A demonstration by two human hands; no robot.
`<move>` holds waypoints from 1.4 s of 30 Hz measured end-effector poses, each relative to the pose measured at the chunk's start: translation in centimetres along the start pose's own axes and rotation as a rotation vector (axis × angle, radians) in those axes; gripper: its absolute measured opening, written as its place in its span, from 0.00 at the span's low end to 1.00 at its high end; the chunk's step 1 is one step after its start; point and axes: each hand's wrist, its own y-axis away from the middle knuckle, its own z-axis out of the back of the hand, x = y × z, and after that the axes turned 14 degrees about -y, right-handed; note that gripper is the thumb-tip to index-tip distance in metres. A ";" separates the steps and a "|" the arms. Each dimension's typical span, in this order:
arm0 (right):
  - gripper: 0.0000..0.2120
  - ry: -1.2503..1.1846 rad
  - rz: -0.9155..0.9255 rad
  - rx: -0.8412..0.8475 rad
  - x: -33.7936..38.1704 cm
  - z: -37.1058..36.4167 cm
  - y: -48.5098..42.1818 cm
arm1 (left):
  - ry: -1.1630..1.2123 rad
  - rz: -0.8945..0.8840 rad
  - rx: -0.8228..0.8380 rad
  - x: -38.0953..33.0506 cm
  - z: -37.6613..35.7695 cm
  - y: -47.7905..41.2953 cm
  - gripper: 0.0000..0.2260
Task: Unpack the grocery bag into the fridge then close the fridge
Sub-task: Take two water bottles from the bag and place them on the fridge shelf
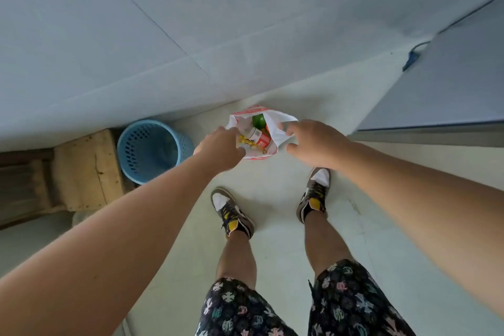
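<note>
A white grocery bag [278, 131] with red print sits open on the floor in front of my feet. Inside it I see a green item [258, 120], a bottle with a red and white label [260, 138] and a yellow packet [245, 141]. My left hand [219, 148] reaches into the bag's left side, its fingers hidden by the bag and its own back. My right hand [313, 142] pinches the bag's right rim and holds it open. The fridge [447, 90], grey, stands at the right with its door shut.
A blue perforated waste basket [151, 148] stands left of the bag against the wall. A wooden block [87, 172] lies further left. A blue cable [413, 53] hangs near the fridge's top edge. My two feet in sneakers stand on the pale floor behind the bag.
</note>
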 end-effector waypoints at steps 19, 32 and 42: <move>0.17 0.019 0.042 0.029 -10.1 -20.6 -25.9 | 0.027 0.028 0.021 3.0 -22.2 -24.6 0.20; 0.30 -0.023 -0.045 -0.003 -13.3 -26.7 -36.9 | 0.127 0.086 0.013 3.8 -28.5 -33.2 0.24; 0.38 -0.036 -0.073 -0.150 -13.5 -29.6 -39.9 | -0.027 0.127 0.020 6.8 -29.6 -35.5 0.18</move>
